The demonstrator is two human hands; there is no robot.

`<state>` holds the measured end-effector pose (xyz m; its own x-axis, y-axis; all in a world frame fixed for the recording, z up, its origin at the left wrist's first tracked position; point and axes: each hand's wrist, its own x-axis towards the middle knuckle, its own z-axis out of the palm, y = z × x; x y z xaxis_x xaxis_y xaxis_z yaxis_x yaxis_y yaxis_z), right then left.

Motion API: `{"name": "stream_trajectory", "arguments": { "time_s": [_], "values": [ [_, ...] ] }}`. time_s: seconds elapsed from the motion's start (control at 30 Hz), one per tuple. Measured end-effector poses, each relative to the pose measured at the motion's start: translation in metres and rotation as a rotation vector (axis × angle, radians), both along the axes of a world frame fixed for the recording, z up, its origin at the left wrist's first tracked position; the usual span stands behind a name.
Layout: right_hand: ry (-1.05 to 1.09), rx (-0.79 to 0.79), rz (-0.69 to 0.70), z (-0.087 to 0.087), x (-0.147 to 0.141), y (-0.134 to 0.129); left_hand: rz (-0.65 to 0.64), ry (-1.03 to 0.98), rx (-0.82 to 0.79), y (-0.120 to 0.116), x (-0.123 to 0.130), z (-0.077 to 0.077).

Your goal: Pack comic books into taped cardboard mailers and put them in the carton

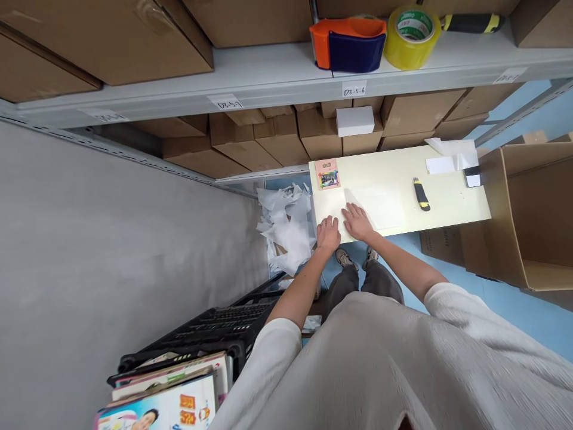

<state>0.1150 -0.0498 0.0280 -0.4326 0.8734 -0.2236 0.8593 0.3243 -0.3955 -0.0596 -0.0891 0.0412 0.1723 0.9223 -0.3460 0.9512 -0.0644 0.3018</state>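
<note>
My left hand [329, 234] rests at the near left corner of the cream-coloured table [398, 170], with its fingers bent on the surface. Beside it, my right hand [357, 221] lies with fingers spread over the left edge of a thin, translucent white sheet [380, 208]. Neither hand shows anything clearly gripped, though what lies under the fingers is hidden. Beyond my hands, at the far left corner, sits a small pink booklet [328, 174] with a picture on it. A black and yellow utility knife [421, 194] lies to the right of the sheet.
A phone [473, 177] and white papers [452, 158] lie at the table's right end, beside a large open carton [514, 221]. Crumpled white sheets [289, 230] fill the left side. A shelf [268, 74] overhead bears boxes, tape [412, 37] and a tape dispenser [348, 45].
</note>
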Motion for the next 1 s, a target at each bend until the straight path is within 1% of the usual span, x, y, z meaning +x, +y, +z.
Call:
{"name": "stream_trajectory", "arguments": {
  "time_s": [0.1, 0.23, 0.33, 0.4, 0.47, 0.63, 0.7, 0.77, 0.87, 0.97, 1.0],
  "values": [
    [-0.046, -0.054, -0.009, -0.016, 0.004, -0.001, 0.024, -0.002, 0.009, -0.004, -0.002, 0.000],
    [-0.045, -0.002, -0.114, -0.031, 0.028, 0.001, 0.058, -0.025, 0.009, -0.005, -0.003, -0.003],
    [-0.049, 0.031, -0.192, -0.034, 0.049, 0.001, 0.100, -0.037, 0.015, -0.005, -0.001, -0.004],
    [-0.050, 0.034, -0.193, -0.034, 0.059, 0.001, 0.114, -0.044, 0.025, -0.004, 0.000, -0.005],
    [-0.054, 0.032, -0.191, -0.032, 0.062, 0.002, 0.129, -0.056, 0.037, -0.003, 0.001, -0.007],
    [-0.054, 0.056, -0.245, -0.018, 0.049, 0.012, 0.206, -0.147, 0.084, 0.008, -0.001, -0.014],
    [-0.021, 0.076, -0.247, -0.011, 0.039, 0.022, 0.220, -0.216, 0.111, 0.019, -0.005, -0.017],
    [0.036, 0.071, -0.265, -0.008, 0.029, 0.036, 0.225, -0.294, 0.136, 0.032, -0.010, -0.020],
    [0.179, -0.003, -0.374, -0.014, 0.010, 0.068, 0.267, -0.419, 0.182, 0.056, -0.017, -0.026],
    [0.362, -0.128, -0.524, -0.030, -0.009, 0.101, 0.373, -0.539, 0.191, 0.081, -0.020, -0.034],
    [0.404, -0.155, -0.552, -0.035, -0.015, 0.110, 0.412, -0.569, 0.182, 0.089, -0.020, -0.036]
  ]
}}
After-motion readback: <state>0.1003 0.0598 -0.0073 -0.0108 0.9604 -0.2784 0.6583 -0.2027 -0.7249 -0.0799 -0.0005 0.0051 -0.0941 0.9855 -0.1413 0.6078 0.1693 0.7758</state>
